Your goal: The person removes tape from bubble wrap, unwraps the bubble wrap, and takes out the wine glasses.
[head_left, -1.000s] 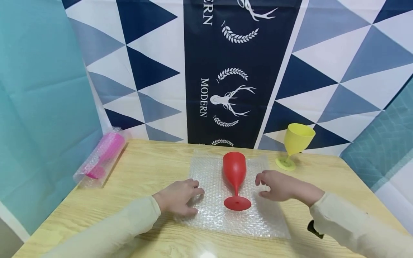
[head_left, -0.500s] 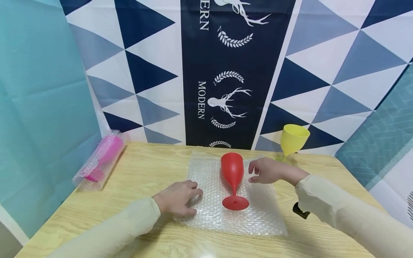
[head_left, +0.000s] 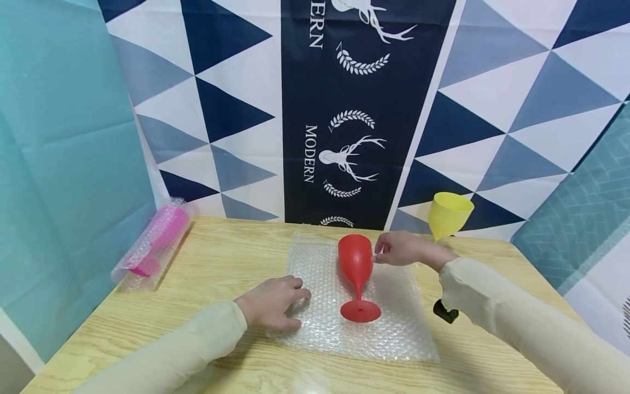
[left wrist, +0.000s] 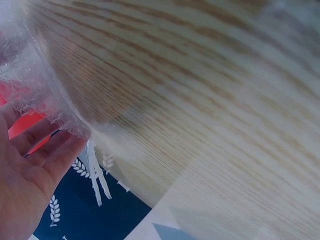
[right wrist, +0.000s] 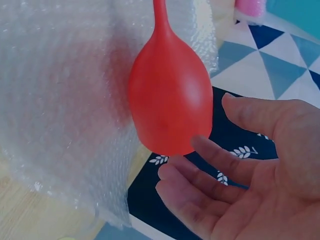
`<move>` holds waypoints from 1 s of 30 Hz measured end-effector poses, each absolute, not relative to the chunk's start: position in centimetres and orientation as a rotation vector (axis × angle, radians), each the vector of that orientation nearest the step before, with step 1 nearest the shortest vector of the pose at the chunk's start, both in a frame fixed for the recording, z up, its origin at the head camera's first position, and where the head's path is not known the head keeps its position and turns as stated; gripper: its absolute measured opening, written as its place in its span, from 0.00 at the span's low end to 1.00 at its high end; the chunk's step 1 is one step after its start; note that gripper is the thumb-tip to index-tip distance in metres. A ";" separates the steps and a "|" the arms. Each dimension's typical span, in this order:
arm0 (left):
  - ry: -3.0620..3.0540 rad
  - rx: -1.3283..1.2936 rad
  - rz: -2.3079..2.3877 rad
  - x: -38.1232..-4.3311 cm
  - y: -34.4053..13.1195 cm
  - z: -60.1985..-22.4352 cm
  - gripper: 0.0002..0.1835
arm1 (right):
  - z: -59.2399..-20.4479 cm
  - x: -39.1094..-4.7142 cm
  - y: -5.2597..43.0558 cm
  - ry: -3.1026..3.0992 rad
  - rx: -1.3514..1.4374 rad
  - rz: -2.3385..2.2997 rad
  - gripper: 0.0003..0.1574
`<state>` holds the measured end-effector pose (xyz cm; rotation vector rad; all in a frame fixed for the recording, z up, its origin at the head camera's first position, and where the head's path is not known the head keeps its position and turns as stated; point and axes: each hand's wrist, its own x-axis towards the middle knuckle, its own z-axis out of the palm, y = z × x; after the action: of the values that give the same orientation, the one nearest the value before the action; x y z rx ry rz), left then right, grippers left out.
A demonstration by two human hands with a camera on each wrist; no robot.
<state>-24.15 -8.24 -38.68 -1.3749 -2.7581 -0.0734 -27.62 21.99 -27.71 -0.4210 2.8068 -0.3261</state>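
Observation:
A red plastic goblet (head_left: 355, 257) lies on a sheet of bubble wrap (head_left: 315, 323), its bowl toward the wall and its round foot toward me. At the sheet's left edge, my left hand (head_left: 273, 303) rests with relaxed fingers; in the left wrist view its fingertips touch the wrap's edge. My right hand (head_left: 401, 249) is beside the bowl's right side near the rim, fingers loosely bent. In the right wrist view, its index finger overlaps the bowl (right wrist: 172, 100); whether it touches I cannot tell. Neither hand grips anything.
A pink goblet (head_left: 164, 230) rolled in bubble wrap lies at the table's back left. Behind my right arm stands a yellow goblet (head_left: 448, 216), its foot hidden. A patterned cloth (head_left: 236, 109) hangs along the table's (head_left: 231, 257) back edge.
My right hand has moved forward and left, from the sheet's right side to beside the goblet's bowl. The left hand has stayed in place. The goblet has not visibly moved.

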 end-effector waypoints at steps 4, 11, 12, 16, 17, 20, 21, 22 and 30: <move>-2.770 -1.366 -0.067 -24.2 -8.3 -38.8 0.26 | -27.7 -28.3 21.5 2.812 -0.324 -0.329 0.21; -2.775 -1.371 -0.059 -24.2 -8.3 -38.6 0.26 | -27.6 -29.4 21.0 2.740 -0.137 -0.446 0.28; -2.773 -1.373 -0.059 -24.2 -8.2 -38.6 0.26 | -27.7 -29.5 21.0 2.732 -0.112 -0.469 0.29; -2.764 -1.383 -0.069 -24.1 -8.2 -38.6 0.26 | -28.0 -30.0 21.0 2.714 -0.038 -0.531 0.29; -2.761 -1.385 -0.072 -24.1 -8.2 -38.6 0.26 | -28.0 -30.2 21.0 2.713 -0.024 -0.538 0.29; -2.755 -1.392 -0.079 -24.0 -8.2 -38.6 0.26 | -28.4 -30.7 21.0 2.709 0.014 -0.561 0.25; -2.754 -1.393 -0.079 -24.0 -8.2 -38.6 0.27 | -28.5 -30.8 21.0 2.707 0.027 -0.568 0.24; -2.753 -1.393 -0.076 -24.0 -8.2 -38.7 0.27 | -28.6 -31.0 21.0 2.705 0.038 -0.576 0.23; -2.756 -1.375 -0.062 -23.9 -8.3 -38.6 0.27 | -29.1 -31.6 20.6 2.699 0.115 -0.680 0.32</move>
<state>-23.91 -8.30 -38.56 -1.3751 -2.7560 -0.0618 -31.64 20.63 -29.13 0.1151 2.6992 -0.6801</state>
